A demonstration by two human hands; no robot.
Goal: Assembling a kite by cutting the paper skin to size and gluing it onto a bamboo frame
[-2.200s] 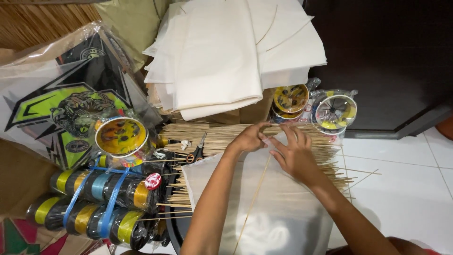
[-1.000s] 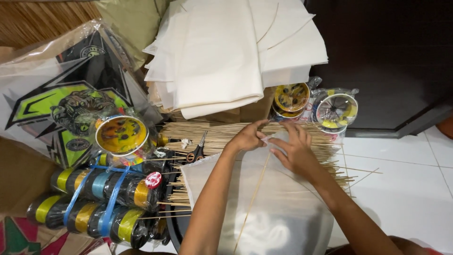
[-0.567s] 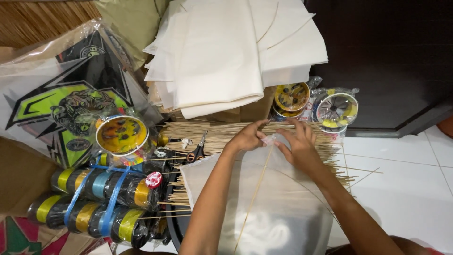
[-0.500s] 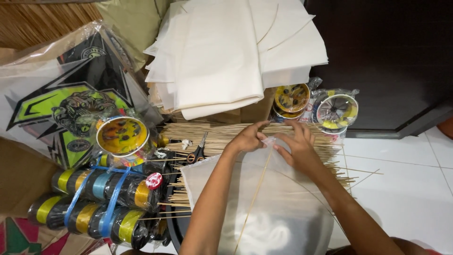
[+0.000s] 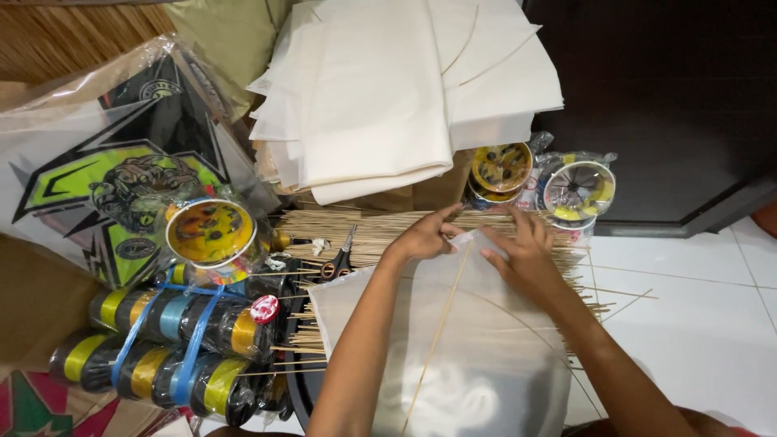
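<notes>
Left hand (image 5: 425,237) pinches; right hand (image 5: 524,252) lies flat.

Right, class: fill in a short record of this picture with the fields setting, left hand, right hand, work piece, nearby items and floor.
setting: cluttered kite-making spot seen from above
left hand: fingertips pressing the top corner of the translucent white paper kite
right hand: flat on the same corner, beside the left
work piece: kite with thin bamboo spine stick down its middle
nearby items: bundle of thin bamboo sticks; small scissors; stack of cream paper sheets; strapped spools of yellow and blue string
floor: white tiles
</notes>
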